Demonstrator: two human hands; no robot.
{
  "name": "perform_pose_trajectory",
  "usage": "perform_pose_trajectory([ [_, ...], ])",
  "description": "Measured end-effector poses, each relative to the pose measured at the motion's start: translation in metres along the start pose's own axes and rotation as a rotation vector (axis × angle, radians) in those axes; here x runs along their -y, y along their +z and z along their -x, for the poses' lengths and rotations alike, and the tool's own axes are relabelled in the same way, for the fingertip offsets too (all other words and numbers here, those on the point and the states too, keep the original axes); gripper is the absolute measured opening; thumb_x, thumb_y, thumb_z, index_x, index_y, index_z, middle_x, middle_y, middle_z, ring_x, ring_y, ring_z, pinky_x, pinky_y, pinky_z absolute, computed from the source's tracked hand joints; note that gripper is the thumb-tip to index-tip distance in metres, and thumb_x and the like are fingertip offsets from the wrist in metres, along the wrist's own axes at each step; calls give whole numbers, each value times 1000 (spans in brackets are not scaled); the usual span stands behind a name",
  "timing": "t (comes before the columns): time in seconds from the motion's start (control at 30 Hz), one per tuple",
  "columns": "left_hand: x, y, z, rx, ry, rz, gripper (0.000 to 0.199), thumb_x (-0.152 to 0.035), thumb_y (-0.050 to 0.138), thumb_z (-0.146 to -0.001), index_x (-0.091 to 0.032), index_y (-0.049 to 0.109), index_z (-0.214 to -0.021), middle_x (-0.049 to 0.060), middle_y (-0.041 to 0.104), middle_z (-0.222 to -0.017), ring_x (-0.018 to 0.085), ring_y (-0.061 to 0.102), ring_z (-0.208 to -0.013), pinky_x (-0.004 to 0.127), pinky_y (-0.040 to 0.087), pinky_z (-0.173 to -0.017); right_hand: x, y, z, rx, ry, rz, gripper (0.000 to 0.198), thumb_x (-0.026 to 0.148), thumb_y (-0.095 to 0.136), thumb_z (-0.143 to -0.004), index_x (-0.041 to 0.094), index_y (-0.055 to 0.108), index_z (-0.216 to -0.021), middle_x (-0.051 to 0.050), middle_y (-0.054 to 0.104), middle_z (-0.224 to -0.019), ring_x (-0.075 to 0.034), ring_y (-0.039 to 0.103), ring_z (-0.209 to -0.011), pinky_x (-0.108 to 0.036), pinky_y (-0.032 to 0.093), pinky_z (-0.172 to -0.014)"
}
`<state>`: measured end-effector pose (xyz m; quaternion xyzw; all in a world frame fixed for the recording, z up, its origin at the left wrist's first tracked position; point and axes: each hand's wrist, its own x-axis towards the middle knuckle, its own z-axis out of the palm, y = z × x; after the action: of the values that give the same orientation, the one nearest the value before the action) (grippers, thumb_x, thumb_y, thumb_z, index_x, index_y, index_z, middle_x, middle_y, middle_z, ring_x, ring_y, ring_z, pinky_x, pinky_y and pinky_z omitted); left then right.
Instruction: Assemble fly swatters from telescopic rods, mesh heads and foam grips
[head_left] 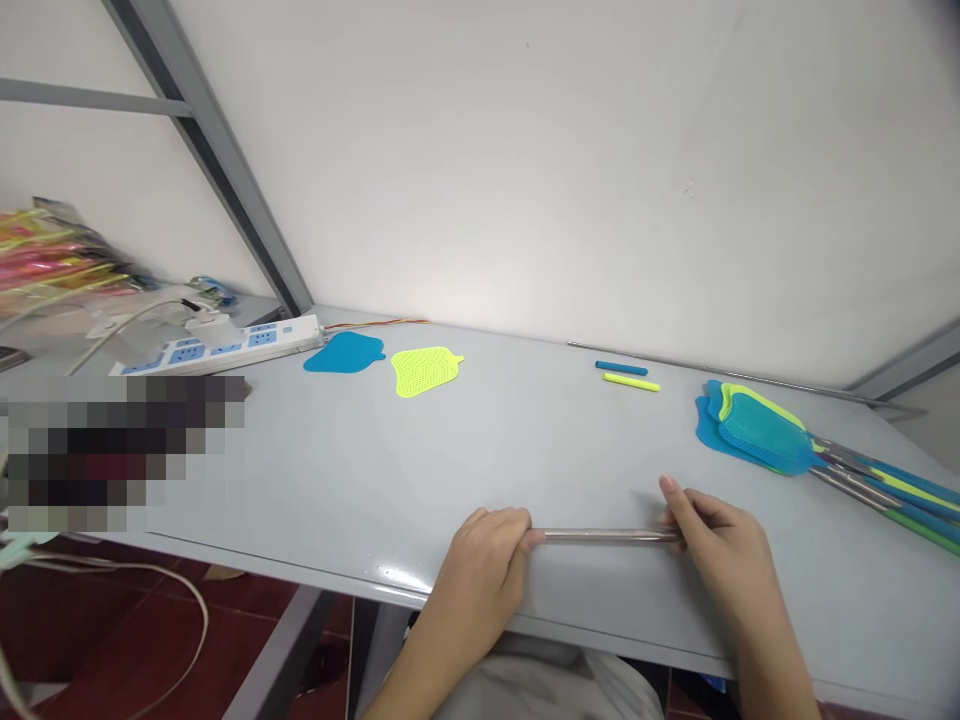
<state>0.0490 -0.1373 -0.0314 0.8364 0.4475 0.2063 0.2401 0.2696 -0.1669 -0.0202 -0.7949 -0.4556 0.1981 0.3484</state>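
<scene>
Above the front part of the table, a thin metal rod (607, 535) runs level between my hands. My left hand (489, 555) is closed around its left end. At its right end are the curled fingers of my right hand (716, 535), thumb raised off the rod. Further back lie a blue fly swatter head (345, 353) and a yellow perforated swatter head (427, 370), apart from each other. Behind the rod, a blue handle sleeve (621, 369) and a yellow one (632, 382) lie side by side. To the right is a pile of blue and yellow fly swatters (772, 430) with metal shafts.
A long thin rod (720, 372) lies along the wall at the table's back edge. A white power strip (225, 348) with a plug and cables occupies the back left, beside a grey frame post (225, 160). Colourful wrapped items (52, 260) are heaped farther left. The near left is blurred out.
</scene>
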Motion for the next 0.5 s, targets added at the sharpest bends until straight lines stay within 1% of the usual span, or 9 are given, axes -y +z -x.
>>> perform_pose_trajectory([
  [0.1,-1,0,0,10,-6,29,27,-23,22,-87,-18,32,-63,-3,41,-59,12,38,-56,27,31,-60,-7,-4,-1,-61,54,-240,35,48,48,-71,15,56,-63,0,48,-52,-10,39,-42,-22,32,-42],
  [0.2,-2,-1,1,22,-16,50,29,-24,20,-88,-18,34,-63,-3,42,-59,12,38,-56,27,31,-61,-14,-11,-4,-131,140,-593,27,42,57,-66,15,56,-69,0,50,-58,-8,38,-40,-21,31,-35],
  [0.27,-3,-1,1,32,-25,62,30,-26,19,-88,-18,35,-63,-3,42,-59,12,39,-56,27,31,-59,-16,-17,-5,-79,205,-890,20,35,60,-65,16,54,-67,1,49,-61,-7,38,-41,-19,32,-33],
  [0.33,-3,-1,2,39,-36,71,31,-28,19,-88,-19,35,-63,-2,42,-58,13,39,-58,26,31,-57,-14,-20,-7,42,260,-1203,14,29,60,-66,17,52,-66,2,47,-63,-7,42,-46,-19,39,-40],
  [0.37,-2,-1,2,44,-38,73,31,-29,20,-88,-19,35,-63,-2,42,-57,13,39,-58,26,31,-56,-12,-21,-7,80,272,-1336,13,28,59,-66,17,51,-66,1,47,-65,-9,47,-54,-21,44,-48],
  [0.43,-2,-2,2,53,-32,67,31,-30,21,-88,-18,34,-62,-2,41,-56,13,38,-58,25,31,-56,-6,-19,-7,108,285,-1516,15,31,56,-69,18,49,-67,0,49,-72,-13,51,-69,-27,47,-61],
  [0.47,-2,-2,1,57,-25,62,31,-29,22,-88,-18,33,-61,-3,41,-56,13,38,-57,25,31,-56,-4,-16,-7,116,294,-1577,15,31,54,-71,18,47,-66,0,49,-73,-13,52,-72,-29,47,-63],
  [0.5,-2,-2,1,64,-16,54,31,-29,22,-88,-18,32,-60,-3,40,-55,12,37,-56,25,31,-57,-2,-14,-7,110,295,-1659,15,28,52,-72,18,44,-64,1,47,-69,-12,51,-69,-29,47,-63],
])
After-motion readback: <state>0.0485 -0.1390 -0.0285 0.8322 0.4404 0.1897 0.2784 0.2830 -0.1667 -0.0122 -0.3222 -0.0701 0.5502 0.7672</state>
